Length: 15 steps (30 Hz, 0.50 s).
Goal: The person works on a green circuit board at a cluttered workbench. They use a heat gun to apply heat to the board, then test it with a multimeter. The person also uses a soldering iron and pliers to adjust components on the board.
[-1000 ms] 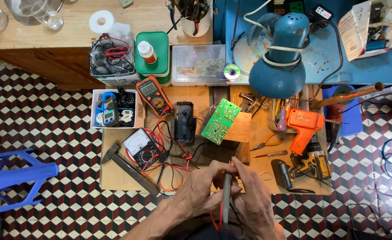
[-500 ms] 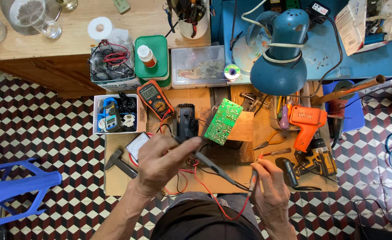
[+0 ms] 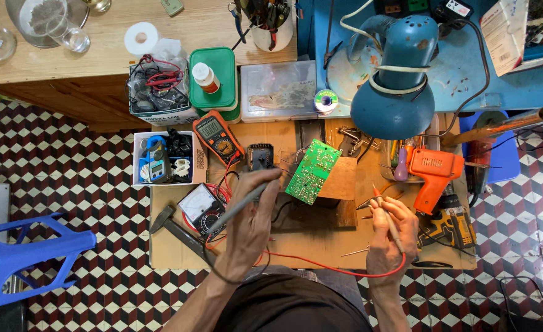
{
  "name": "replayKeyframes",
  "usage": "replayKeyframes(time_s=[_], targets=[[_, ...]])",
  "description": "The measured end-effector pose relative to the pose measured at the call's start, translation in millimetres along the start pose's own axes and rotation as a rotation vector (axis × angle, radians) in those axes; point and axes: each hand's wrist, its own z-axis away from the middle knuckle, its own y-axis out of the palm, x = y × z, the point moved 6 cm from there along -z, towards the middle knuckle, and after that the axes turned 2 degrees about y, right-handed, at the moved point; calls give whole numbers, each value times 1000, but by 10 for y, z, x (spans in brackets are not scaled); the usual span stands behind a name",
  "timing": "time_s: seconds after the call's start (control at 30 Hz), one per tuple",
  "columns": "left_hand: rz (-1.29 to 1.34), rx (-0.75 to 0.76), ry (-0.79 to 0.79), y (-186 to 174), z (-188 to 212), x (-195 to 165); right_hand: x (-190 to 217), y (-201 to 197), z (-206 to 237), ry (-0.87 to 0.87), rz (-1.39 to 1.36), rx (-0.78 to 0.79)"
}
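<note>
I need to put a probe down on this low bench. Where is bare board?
Bare board lies between the left hand and right hand, below the green circuit board. Crowded: around the analog meter and the orange glue gun.

Bare tabletop [image 3: 321, 243] lies open between both sets of fingers [image 3: 265, 184]; ahead of them the green circuit board [image 3: 311, 171] on its wooden block [image 3: 340, 178] blocks passage, with the orange glue gun [image 3: 432, 175] crowding the right
</note>
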Motion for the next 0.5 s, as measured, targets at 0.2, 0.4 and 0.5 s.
replayKeyframes(time_s=[0.2,0.4,0.5], targets=[[74,140,-139,649,-282,546,-349,221,-250,110,-237,75],[-65,244,-188,997,-389,857,-540,397,-464,127,-229,127],[-66,269,-193,1077,-382,934,-561,441,-528,130,-201,132]])
